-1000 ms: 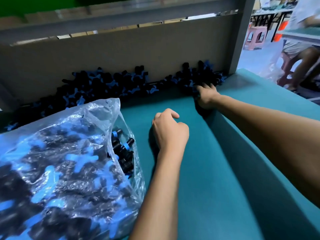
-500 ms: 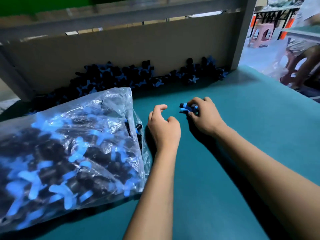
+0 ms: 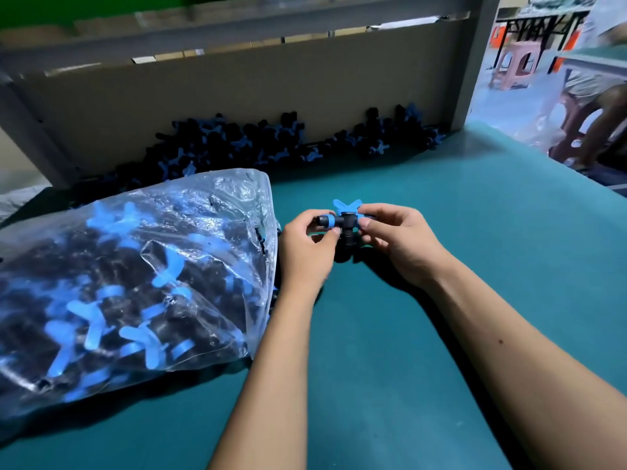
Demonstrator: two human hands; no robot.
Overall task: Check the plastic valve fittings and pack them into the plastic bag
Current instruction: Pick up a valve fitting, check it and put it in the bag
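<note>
Held just above the green table (image 3: 441, 334), centre of view: one valve fitting (image 3: 343, 222), black T-shaped body, blue collar on its left stub, blue butterfly handle pointing to the far side. Pinched at the left stub by left hand (image 3: 305, 247), thumb and forefinger curled round the collar. Pinched at the right end by right hand (image 3: 397, 242), fingertips closed on it; right stub mostly hidden behind the fingers. Lower stem dark, pointing toward the table; cannot tell whether touching.

Left of the hands: clear plastic bag (image 3: 129, 286), lying on its side, packed with black and blue fittings, mouth toward the hands. Along the far edge against the cardboard wall (image 3: 237, 100): loose pile of fittings (image 3: 264, 144), same black and blue.

Versus half a second ago: fitting then half buried in the right hand alone, left hand loosely curled beside it and holding nothing; now shared between both hands and turned handle-up. Versus one second ago: right hand then stretched out to the far pile.
</note>
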